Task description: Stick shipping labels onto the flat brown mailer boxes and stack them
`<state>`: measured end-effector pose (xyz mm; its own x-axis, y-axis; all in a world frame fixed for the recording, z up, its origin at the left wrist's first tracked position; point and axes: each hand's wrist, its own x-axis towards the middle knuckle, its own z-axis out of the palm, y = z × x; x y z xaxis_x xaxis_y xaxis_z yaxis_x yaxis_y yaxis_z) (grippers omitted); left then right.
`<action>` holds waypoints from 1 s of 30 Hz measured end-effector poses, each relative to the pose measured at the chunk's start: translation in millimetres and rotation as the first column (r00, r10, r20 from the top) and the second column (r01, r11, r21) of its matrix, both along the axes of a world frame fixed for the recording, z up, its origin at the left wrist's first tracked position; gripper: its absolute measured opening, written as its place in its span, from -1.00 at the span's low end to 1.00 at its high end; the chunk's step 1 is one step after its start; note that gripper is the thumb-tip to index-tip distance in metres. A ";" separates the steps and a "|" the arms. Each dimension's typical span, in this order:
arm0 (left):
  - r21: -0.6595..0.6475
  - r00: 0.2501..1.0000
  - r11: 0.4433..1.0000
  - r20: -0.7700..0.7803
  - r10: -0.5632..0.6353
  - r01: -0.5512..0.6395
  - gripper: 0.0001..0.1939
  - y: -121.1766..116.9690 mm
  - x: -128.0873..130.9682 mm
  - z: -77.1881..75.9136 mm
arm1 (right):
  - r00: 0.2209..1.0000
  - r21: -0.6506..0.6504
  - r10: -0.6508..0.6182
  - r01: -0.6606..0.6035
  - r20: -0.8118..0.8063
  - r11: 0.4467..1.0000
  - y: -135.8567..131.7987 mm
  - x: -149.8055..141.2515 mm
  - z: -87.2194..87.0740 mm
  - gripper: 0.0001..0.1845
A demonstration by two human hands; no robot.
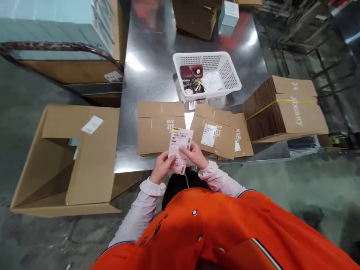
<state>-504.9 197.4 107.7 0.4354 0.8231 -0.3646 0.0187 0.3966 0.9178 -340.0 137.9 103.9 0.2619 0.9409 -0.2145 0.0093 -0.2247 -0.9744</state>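
Note:
A white printed shipping label (180,144) with barcodes is held up between both hands above the table's front edge. My left hand (163,165) is closed on its lower left side, the thumb lying over the print. With fingers bent, my right hand (196,154) grips the right edge, its thumb across the middle. Just beyond the label lies a flat brown carton (157,129) with no label showing. To the right, another flat carton (222,140) bears a white label (209,135) and overlaps a further labelled carton (244,137).
A white plastic basket (206,96) with small items stands on the steel table (149,63). Strapped flat cartons (292,108) stand at the table's right. An open cardboard box (92,161) is on the left, below a cart stacked with pale blue boxes (56,30).

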 end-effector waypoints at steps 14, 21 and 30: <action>0.078 0.922 0.923 -0.069 0.382 -0.376 -0.55 8.5 -17.7 -40.7 | 0.889 -0.047 0.186 -0.183 0.418 0.982 57.1 -31.2 6.6 -0.69; -0.021 0.902 0.904 0.058 0.427 -0.427 -0.54 26.8 -23.7 -64.2 | 0.935 0.073 0.142 -0.175 0.325 0.982 78.3 -44.7 -14.1 -0.69; -0.303 0.986 0.944 0.062 0.156 -0.131 -0.38 39.5 -48.5 -82.1 | 0.866 0.079 -0.010 -0.034 0.500 0.996 125.0 -35.8 -42.7 -0.76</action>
<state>-553.4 236.8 25.6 0.3601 0.7391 -0.5692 -0.1301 0.6440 0.7539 -375.9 262.9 61.2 0.3015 0.9533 0.0205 0.5023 -0.1406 -0.8532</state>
